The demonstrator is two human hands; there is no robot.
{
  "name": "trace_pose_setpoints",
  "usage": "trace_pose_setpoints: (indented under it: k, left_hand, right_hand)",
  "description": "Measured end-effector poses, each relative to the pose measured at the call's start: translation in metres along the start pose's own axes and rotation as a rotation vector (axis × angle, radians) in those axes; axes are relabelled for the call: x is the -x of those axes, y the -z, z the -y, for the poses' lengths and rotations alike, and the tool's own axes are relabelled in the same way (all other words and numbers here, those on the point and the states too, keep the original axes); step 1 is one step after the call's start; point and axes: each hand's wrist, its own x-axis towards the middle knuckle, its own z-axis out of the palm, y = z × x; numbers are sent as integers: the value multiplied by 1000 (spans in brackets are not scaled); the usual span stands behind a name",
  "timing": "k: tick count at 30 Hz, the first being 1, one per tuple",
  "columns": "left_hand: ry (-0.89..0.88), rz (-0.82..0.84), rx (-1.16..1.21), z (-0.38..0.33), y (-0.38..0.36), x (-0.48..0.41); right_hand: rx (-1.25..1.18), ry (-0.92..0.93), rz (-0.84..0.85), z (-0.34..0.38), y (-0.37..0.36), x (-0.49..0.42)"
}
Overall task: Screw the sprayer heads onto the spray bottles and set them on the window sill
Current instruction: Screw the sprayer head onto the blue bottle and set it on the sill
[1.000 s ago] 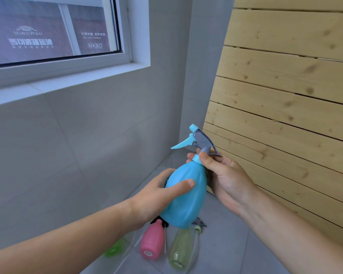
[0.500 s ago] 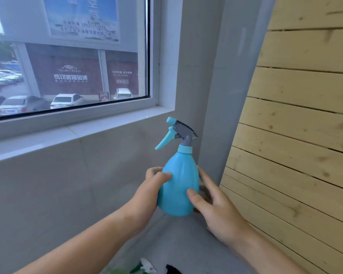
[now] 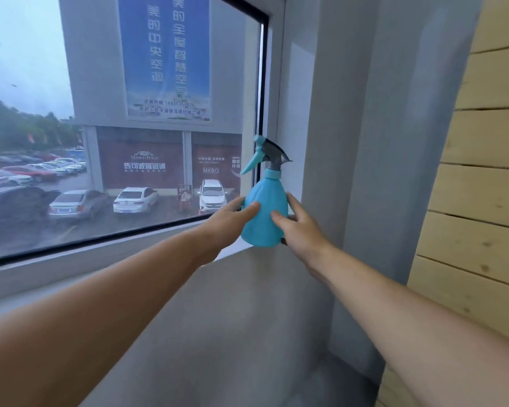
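A blue spray bottle [image 3: 265, 212] with a grey and blue sprayer head [image 3: 266, 154] on its neck stands upright at the right end of the white window sill [image 3: 147, 248]. My left hand [image 3: 228, 221] wraps its left side and my right hand [image 3: 298, 230] wraps its right side, fingers on the body. The bottle's base is at the sill's front edge; I cannot tell whether it rests fully on it.
A large window [image 3: 115, 127] with a dark frame rises behind the sill. A grey wall corner [image 3: 364, 142] stands just right of the bottle. Wooden slats [image 3: 482, 201] lean at the far right. The grey tiled wall [image 3: 232, 333] drops below the sill.
Both hands have lifted the bottle up and forward from chest height to the window sill. The other bottles on the floor have left the view.
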Motion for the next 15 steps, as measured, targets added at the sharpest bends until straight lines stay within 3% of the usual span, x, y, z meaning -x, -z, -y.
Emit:
trace_pose_setpoints:
  k: [15]
  left_hand:
    - [55,-283,-58,34,-2,-72]
  right_hand:
    - [130,-2,-45,-40,-12,-73]
